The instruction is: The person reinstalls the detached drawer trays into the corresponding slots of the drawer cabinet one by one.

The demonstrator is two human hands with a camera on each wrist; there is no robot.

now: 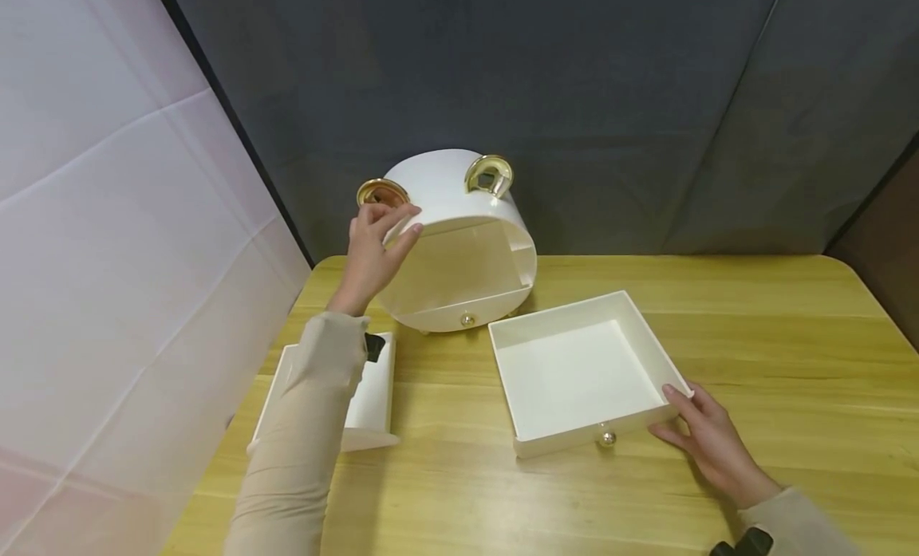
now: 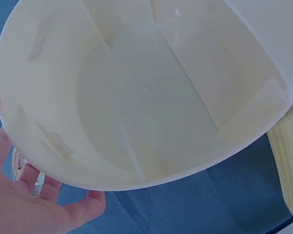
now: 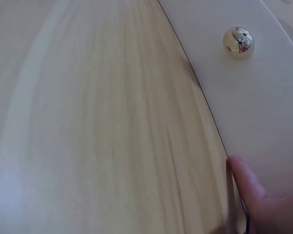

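Observation:
A white oval storage case (image 1: pixel 459 197) with two gold ring handles (image 1: pixel 489 175) stands tilted at the back of the wooden table (image 1: pixel 790 341), its open side facing me. My left hand (image 1: pixel 373 241) grips its upper left rim. The left wrist view shows the case's hollow inside (image 2: pixel 146 97) with my left hand (image 2: pixel 34 204) curled behind the rim. A pulled-out white drawer (image 1: pixel 560 310) with a pearl knob (image 1: pixel 607 438) lies empty mid-table. My right hand (image 1: pixel 707 436) rests with straight fingers on its front right corner. In the right wrist view a fingertip (image 3: pixel 254 195) touches the drawer front (image 3: pixel 254 107) below the knob (image 3: pixel 239 42).
A second white drawer (image 1: pixel 373 396) lies on the table under my left forearm. Another drawer with a small knob (image 1: pixel 467 320) sits in the bottom of the case. A dark curtain hangs behind and a white sheet stands at the left.

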